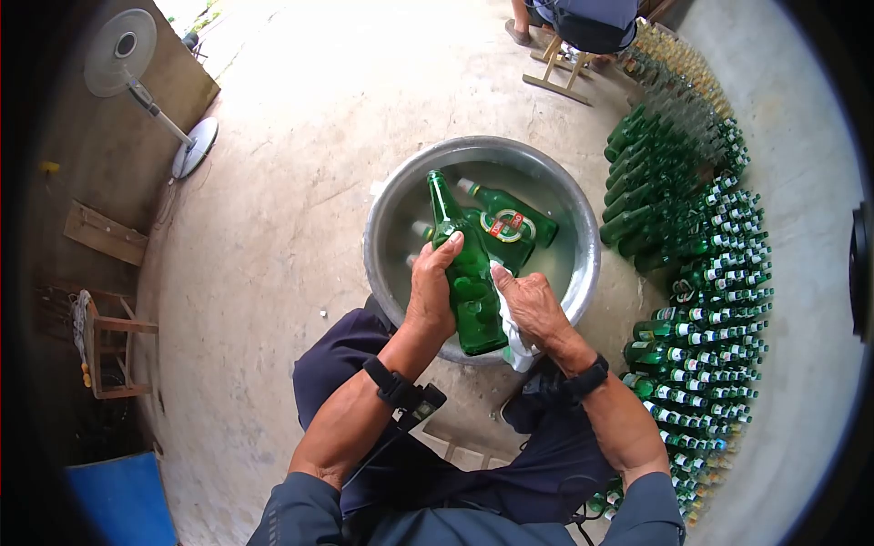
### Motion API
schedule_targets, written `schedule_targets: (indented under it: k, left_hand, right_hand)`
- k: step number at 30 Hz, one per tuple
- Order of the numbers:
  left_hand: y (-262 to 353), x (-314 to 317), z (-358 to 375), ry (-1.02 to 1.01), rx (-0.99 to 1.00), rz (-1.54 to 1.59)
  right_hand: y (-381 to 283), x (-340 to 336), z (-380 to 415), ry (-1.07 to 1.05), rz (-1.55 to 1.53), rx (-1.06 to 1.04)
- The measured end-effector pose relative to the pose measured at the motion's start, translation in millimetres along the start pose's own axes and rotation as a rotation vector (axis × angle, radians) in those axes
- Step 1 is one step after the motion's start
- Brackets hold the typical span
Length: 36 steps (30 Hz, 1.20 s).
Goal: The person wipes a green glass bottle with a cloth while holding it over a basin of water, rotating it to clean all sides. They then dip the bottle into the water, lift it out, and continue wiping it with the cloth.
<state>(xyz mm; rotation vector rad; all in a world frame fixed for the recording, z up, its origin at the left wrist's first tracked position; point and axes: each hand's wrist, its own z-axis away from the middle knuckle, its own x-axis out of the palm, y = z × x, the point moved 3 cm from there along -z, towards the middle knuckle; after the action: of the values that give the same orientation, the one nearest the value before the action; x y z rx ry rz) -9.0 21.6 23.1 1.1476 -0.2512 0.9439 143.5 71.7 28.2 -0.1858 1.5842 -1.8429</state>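
Observation:
My left hand (431, 286) is wrapped round a green glass bottle (475, 309), which I hold tilted above a wide metal basin (382, 196). No label shows on this bottle. My right hand (533, 308) grips a white cloth (515, 338) against the bottle's lower right side. In the basin's cloudy water lie several more green bottles. One labelled bottle (510, 227) has a red and white label, and another bottle (519, 207) rests behind it. Further bottles at the left are partly hidden by the held one.
Many green bottles (696, 328) are stacked along the wall at my right, with clear ones (687, 68) farther back. A person (596, 20) sits on a wooden stool (557, 73) ahead. A standing fan (193, 147), a wooden chair (126, 324) and a blue panel (123, 500) are at left.

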Motion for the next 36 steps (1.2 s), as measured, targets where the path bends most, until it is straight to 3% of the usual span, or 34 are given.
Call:
schedule_targets:
  k: [7, 10, 11, 15, 17, 22, 24, 28, 36]
  left_hand:
    - [3.6, 1.8, -7.7, -0.031, 0.043, 0.093]
    - [1.7, -0.2, -5.9, -0.061, -0.049, 0.129]
    - [0.3, 0.4, -3.4, -0.047, -0.041, 0.095]
    - [0.6, 7.1, 3.1, -0.05, -0.024, 0.105]
    - [-1.4, 6.5, 3.3, -0.035, -0.014, 0.094]
    - [-1.8, 0.2, 1.1, -0.047, 0.026, 0.012]
    - [-1.7, 3.2, 3.3, -0.052, 0.052, -0.067]
    - [2.2, 5.3, 3.1, -0.025, 0.022, -0.048]
    - [-6.2, -3.3, -9.4, -0.064, -0.053, 0.035]
  right_hand:
    - [-19.5, -12.1, 24.6, -0.265, -0.087, -0.039]
    - [-21.9, -6.3, 28.6, -0.25, -0.16, -0.103]
    - [-24.3, -9.8, 31.2, -0.267, -0.133, -0.013]
    - [-19.4, -6.5, 26.4, -0.225, -0.141, 0.003]
    - [-21.4, -4.2, 22.3, -0.092, -0.147, -0.01]
    - [-13.8, 0.7, 4.4, -0.01, -0.031, -0.078]
    - [-10.1, 1.6, -1.6, 0.064, -0.016, 0.007]
    - [-8.7, -1.2, -2.8, 0.042, 0.006, -0.001]
    - [-14.6, -7.1, 20.9, -0.224, -0.035, -0.031]
